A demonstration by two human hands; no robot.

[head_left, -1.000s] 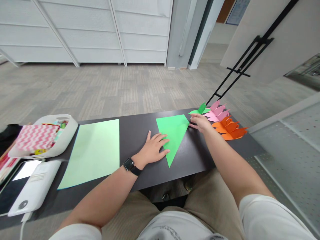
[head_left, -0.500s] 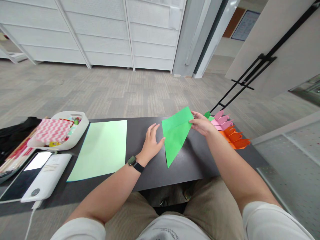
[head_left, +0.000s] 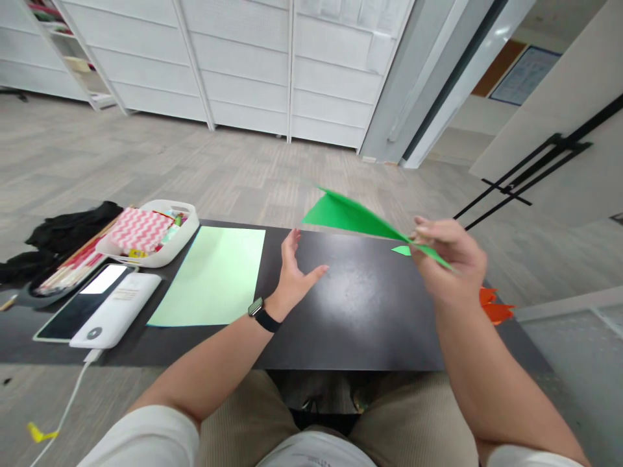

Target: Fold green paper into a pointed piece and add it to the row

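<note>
My right hand (head_left: pixel 450 266) pinches one corner of a folded bright green paper triangle (head_left: pixel 350 215) and holds it in the air above the black table (head_left: pixel 360 311). The paper points left, nearly edge-on to the camera. My left hand (head_left: pixel 294 275), with a dark watch on the wrist, hovers open and upright just above the table, below the paper's free tip. A flat pale green sheet (head_left: pixel 214 275) lies on the table left of my left hand.
A white tray (head_left: pixel 156 237) with a pink zigzag packet stands at the far left. Nearer lie a white power bank (head_left: pixel 114 318) with its cable and a tablet (head_left: pixel 78 301). Orange folded paper shapes (head_left: pixel 494 308) peek out behind my right wrist. A black easel stands at right.
My right hand has lifted the green triangle off the table and turned it nearly flat in the air. My left hand let go of it and rose, fingers spread. The camera has tilted up.
</note>
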